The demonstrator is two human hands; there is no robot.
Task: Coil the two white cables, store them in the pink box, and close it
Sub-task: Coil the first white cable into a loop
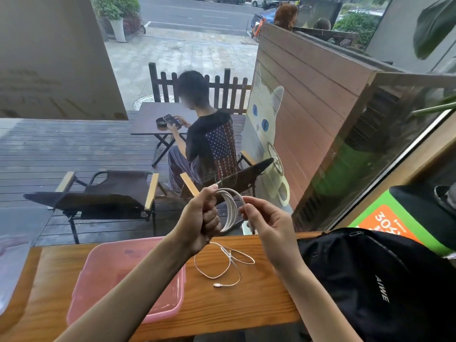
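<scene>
A white cable is wound into several loops and held up above the wooden counter. My left hand grips one side of the coil in a fist. My right hand pinches the other end of the same cable between thumb and fingers. A second white cable lies loose and uncoiled on the counter below my hands, its plug toward me. The pink box stands open on the counter to the left, partly hidden by my left forearm.
A black backpack fills the counter's right end. A translucent lid-like sheet lies at the far left. A window pane stands just behind the counter, with a deck, chairs and a seated person outside.
</scene>
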